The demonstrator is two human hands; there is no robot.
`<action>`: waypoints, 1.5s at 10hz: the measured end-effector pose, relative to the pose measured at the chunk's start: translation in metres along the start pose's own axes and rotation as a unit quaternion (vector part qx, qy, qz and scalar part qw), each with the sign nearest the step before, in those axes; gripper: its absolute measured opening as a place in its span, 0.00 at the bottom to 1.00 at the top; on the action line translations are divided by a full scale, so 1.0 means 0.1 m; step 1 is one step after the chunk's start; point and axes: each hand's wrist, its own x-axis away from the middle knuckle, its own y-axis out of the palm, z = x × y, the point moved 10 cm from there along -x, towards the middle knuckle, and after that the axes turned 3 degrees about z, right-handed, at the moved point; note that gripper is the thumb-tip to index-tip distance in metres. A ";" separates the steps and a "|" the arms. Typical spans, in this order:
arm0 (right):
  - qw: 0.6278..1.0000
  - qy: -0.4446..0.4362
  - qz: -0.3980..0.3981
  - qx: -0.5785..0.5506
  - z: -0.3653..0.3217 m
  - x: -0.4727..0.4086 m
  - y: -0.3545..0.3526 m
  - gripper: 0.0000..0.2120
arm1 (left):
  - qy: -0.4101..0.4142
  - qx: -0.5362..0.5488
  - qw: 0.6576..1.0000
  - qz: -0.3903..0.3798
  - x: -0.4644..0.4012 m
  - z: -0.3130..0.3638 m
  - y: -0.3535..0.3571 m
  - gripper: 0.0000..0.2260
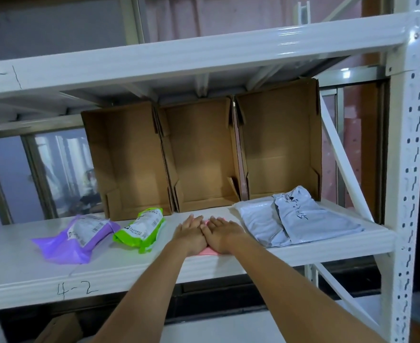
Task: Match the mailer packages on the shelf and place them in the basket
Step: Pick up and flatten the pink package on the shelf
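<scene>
Head view | both hands: left [190, 233], right [222, 233] flat, fingers straight, pressing pink mailer [205, 251] | its long axis hidden

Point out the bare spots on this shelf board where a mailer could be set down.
Bare: the shelf left of the purple mailer, and its front strip before the green mailer. Crowded: both hands, left hand and right hand, cover the pink mailer; grey mailers fill the right end.
</scene>
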 end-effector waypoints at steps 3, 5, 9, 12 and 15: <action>0.997 0.019 0.042 -0.062 -0.06 0.21 -0.05 0.33 | -0.080 0.075 0.971 0.210 0.15 -0.16 -0.38 0.27; 1.000 0.025 -0.008 -0.004 -0.04 0.23 -0.01 0.35 | -0.186 0.122 0.964 0.144 0.33 -0.32 -0.24 0.21; 0.937 0.046 0.042 -0.343 -0.37 0.44 -0.39 0.39 | -0.267 0.789 0.535 0.140 0.39 -0.68 -0.15 0.18; 0.630 0.154 -0.006 -0.761 0.16 0.57 -0.56 0.29 | -0.121 0.457 0.866 0.162 0.45 0.35 -0.75 0.23; 0.916 0.184 0.182 -0.306 0.57 0.75 -0.66 0.15 | -0.060 0.083 0.994 0.028 0.44 0.53 -0.19 0.18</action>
